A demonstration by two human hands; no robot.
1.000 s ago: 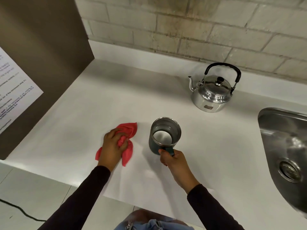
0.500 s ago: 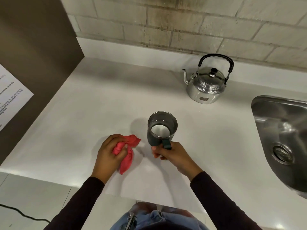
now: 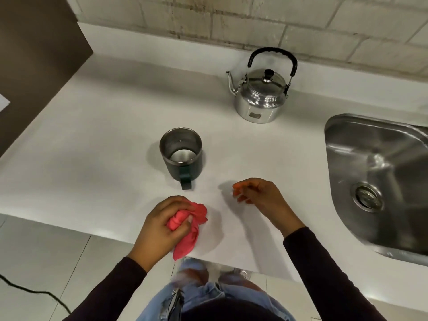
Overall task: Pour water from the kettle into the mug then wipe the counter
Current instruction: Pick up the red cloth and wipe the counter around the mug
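A dark green mug (image 3: 181, 158) with a steel inside stands upright on the white counter (image 3: 92, 158), its handle pointing toward me. The steel kettle (image 3: 260, 98) with a black handle stands behind it to the right, near the wall. My left hand (image 3: 162, 225) grips a bunched red cloth (image 3: 188, 224) at the counter's front edge, just in front of the mug. My right hand (image 3: 259, 198) hovers to the right of the mug, apart from it, fingers loosely curled and holding nothing.
A steel sink (image 3: 379, 179) is sunk into the counter at the right. A brown panel (image 3: 34, 59) rises at the left. A brick wall (image 3: 254, 19) runs along the back. A black cable (image 3: 34, 293) lies on the floor at lower left.
My right hand has let go of the mug's handle and drawn back to the right. The mug now stands farther back on the counter. My left hand has moved the cloth rightward along the front edge.
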